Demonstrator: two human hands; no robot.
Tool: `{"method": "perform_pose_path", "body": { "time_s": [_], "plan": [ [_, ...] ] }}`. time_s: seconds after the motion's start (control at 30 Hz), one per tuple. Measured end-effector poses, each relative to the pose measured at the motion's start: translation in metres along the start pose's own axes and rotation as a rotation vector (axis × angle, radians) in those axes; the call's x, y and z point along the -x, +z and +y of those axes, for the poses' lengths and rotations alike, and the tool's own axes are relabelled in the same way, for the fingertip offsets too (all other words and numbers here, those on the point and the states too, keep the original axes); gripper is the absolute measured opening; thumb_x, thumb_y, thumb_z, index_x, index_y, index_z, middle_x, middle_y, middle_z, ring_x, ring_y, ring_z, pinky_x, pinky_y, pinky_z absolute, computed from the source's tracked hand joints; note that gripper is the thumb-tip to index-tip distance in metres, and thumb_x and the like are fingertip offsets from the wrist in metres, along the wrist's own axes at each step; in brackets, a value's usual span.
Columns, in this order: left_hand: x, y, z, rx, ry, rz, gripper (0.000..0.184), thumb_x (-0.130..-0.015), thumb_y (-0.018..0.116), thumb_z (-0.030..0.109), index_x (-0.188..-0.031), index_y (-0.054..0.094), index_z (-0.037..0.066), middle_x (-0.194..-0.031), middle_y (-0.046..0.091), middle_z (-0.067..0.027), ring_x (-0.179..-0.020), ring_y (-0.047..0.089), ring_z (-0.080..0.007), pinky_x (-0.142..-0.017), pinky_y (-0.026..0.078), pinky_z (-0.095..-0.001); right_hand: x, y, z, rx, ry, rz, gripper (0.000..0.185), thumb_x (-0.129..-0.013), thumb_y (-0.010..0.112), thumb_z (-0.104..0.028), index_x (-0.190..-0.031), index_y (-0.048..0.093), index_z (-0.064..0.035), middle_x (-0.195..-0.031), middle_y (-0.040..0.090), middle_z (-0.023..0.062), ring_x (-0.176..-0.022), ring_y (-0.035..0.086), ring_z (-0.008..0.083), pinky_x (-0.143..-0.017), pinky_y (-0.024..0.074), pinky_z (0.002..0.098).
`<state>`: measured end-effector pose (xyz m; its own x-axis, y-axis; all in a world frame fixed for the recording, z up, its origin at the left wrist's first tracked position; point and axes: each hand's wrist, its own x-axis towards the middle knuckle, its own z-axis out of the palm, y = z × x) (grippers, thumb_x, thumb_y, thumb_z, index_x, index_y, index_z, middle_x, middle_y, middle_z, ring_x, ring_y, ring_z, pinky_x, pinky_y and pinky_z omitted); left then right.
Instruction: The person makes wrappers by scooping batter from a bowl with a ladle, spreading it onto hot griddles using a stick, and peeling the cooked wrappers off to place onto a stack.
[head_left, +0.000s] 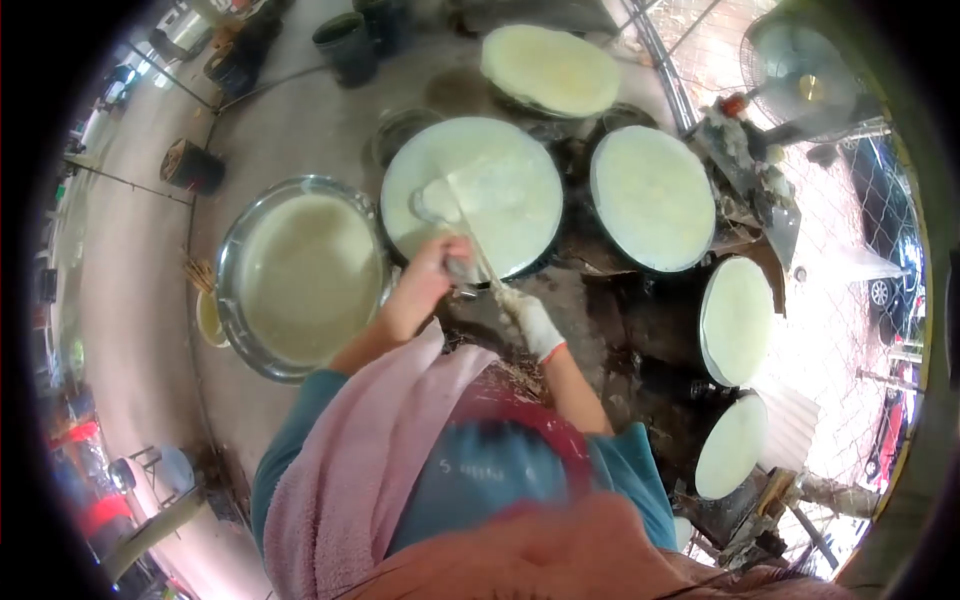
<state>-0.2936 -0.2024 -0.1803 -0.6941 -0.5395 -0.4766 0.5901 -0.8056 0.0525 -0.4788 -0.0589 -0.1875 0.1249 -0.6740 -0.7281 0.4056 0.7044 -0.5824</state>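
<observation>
In front of me is a round, pale cloth-like surface (520,180) over a dark pot, with a whitish layer on it. My bare left hand (442,265) is closed at its near edge, gripping what looks like a ladle (437,203); the round bowl is blurred against the white surface. My right hand (530,322) wears a white glove with a red cuff. It is closed on a long thin stick (477,240), which slants up and left over the same surface. To the left stands a wide metal basin (228,300) of creamy liquid.
More round pale covers stand at the back (550,70), right (653,198) and lower right (737,320). A fan (805,85) is beside the wire fence. Dark buckets (192,168) stand at the left. A small yellowish container (211,320) holding sticks sits beside the basin.
</observation>
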Motion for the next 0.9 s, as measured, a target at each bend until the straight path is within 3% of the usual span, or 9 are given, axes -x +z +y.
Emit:
{"method": "perform_pose_path", "body": {
  "time_s": [0.13,0.17,0.27,0.4,0.5,0.73,0.77,0.83,0.9],
  "plan": [
    [0.044,-0.039,0.049,0.408,-0.133,-0.331,0.021,-0.100,0.038,0.023,-0.104,0.049,0.005,-0.062,0.042,0.0045,-0.048,0.044,-0.0077,-0.047,0.039,-0.0267,-0.012,-0.029,-0.015,0.135,-0.435,0.336,0.033,-0.090,0.060,-0.022,-0.119,0.062,-0.0056,-0.080,0.063,0.0006,-0.065,0.054,0.0070,-0.056,0.0458,0.0230],
    [0.057,-0.005,0.036,-0.261,-0.128,-0.555,0.027,-0.101,0.038,0.025,-0.112,0.050,0.004,-0.061,0.042,0.0048,-0.046,0.045,-0.0085,-0.046,0.040,-0.0284,-0.029,-0.044,-0.002,0.351,-0.500,0.317,0.032,-0.089,0.060,-0.022,-0.116,0.064,-0.0050,-0.087,0.065,0.0024,-0.074,0.057,0.0097,-0.067,0.0471,0.0245],
    [0.028,-0.004,0.052,-0.401,-0.173,-0.587,0.028,-0.101,0.036,0.027,-0.111,0.048,0.004,-0.056,0.037,0.0040,-0.032,0.033,-0.0079,-0.035,0.031,-0.0281,-0.026,-0.069,0.027,0.653,-0.523,0.076,0.027,-0.089,0.061,-0.022,-0.108,0.068,-0.0052,-0.103,0.069,0.0049,-0.098,0.059,0.0151,-0.090,0.0452,0.0290],
    [0.025,0.081,-0.003,-0.077,-0.222,-0.376,0.030,-0.101,0.030,0.015,-0.113,0.043,-0.010,-0.067,0.041,-0.0023,-0.036,0.037,-0.0090,-0.035,0.026,-0.0228,0.057,-0.134,0.029,0.119,-0.634,0.405,0.024,-0.088,0.060,-0.021,-0.103,0.068,-0.0031,-0.097,0.068,0.0043,-0.092,0.058,0.0126,-0.086,0.0449,0.0268],
    [-0.001,0.104,-0.060,0.058,-0.403,-0.447,0.035,-0.100,0.029,0.013,-0.120,0.038,-0.015,-0.068,0.042,-0.0046,-0.039,0.039,-0.0096,-0.040,0.029,-0.0255,0.114,-0.253,0.051,-0.104,-0.758,1.004,0.026,-0.091,0.057,-0.031,-0.097,0.061,-0.0061,-0.072,0.052,-0.0020,-0.066,0.051,0.0061,-0.058,0.0405,0.0240],
    [-0.042,0.182,-0.220,-0.033,-0.485,-0.355,0.035,-0.102,0.026,0.016,-0.117,0.039,-0.013,-0.066,0.042,-0.0042,-0.038,0.040,-0.0093,-0.044,0.029,-0.0256,0.213,-0.463,0.083,-0.763,-0.854,1.374,0.051,-0.080,0.074,-0.023,-0.125,0.050,-0.0160,-0.059,0.054,-0.0011,-0.031,0.031,0.0085,-0.029,0.0232,0.0259],
    [-0.048,0.194,-0.240,-0.067,-0.494,-0.351,0.035,-0.102,0.026,0.017,-0.116,0.039,-0.013,-0.066,0.042,-0.0042,-0.037,0.040,-0.0085,-0.044,0.029,-0.0254,0.213,-0.483,0.078,-0.808,-0.729,1.450,0.053,-0.081,0.073,-0.020,-0.127,0.048,-0.0182,-0.063,0.055,-0.0016,-0.032,0.031,0.0078,-0.030,0.0227,0.0253],
    [-0.058,0.217,-0.275,-0.104,-0.526,-0.339,0.036,-0.102,0.026,0.017,-0.116,0.039,-0.013,-0.065,0.042,-0.0037,-0.037,0.040,-0.0082,-0.044,0.029,-0.0255,0.207,-0.520,0.066,-0.914,-1.106,1.384,0.056,-0.077,0.074,-0.002,-0.125,0.046,-0.0003,-0.094,0.061,0.0065,-0.067,0.058,0.0137,-0.056,0.0488,0.0259],
    [-0.066,0.236,-0.299,-0.179,-0.545,-0.293,0.035,-0.103,0.027,0.018,-0.113,0.041,-0.012,-0.062,0.041,-0.0021,-0.034,0.038,-0.0082,-0.041,0.029,-0.0253,0.207,-0.537,0.053,-0.984,-1.190,1.407,0.045,-0.076,0.073,0.000,-0.115,0.052,-0.0026,-0.091,0.062,0.0067,-0.067,0.060,0.0153,-0.056,0.0500,0.0286]
  ]
}}
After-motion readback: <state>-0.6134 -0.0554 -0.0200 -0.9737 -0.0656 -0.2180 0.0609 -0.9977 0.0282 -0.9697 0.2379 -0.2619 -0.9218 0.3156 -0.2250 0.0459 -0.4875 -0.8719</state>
